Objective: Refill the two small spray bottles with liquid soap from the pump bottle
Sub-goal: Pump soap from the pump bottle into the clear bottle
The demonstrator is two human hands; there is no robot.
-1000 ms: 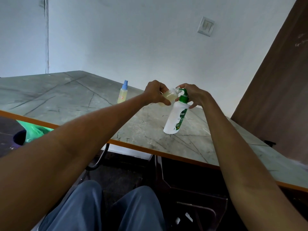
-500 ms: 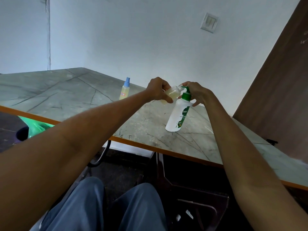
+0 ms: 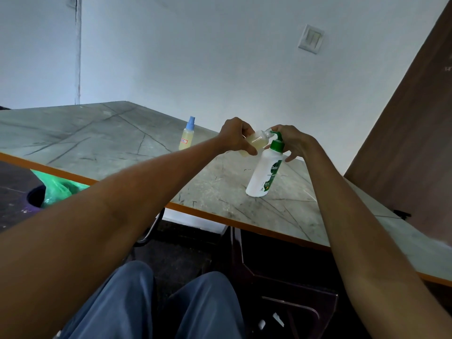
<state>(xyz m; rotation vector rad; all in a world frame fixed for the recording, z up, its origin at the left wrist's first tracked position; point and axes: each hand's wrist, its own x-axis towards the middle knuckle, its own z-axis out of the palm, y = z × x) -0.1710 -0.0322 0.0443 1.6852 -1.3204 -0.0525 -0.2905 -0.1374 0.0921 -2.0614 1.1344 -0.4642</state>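
A white plastic pump bottle with green pump (image 3: 264,176) stands right; an uncapped clear small bottle of yellowish liquid (image 3: 255,142) tilts at its spout; a blue-capped yellowish spray bottle (image 3: 187,135) stands far left.

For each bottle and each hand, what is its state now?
Pump bottle: upright on the table, nozzle at the small bottle's mouth.
Small bottle: uncapped, tilted, partly full.
Second spray bottle: capped, standing, untouched.
Left hand: holds the small bottle.
Right hand: on the pump head.

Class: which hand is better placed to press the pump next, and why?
The right hand: it already rests on the pump bottle at its green head, while the left hand holds the small bottle tilted at the spout.
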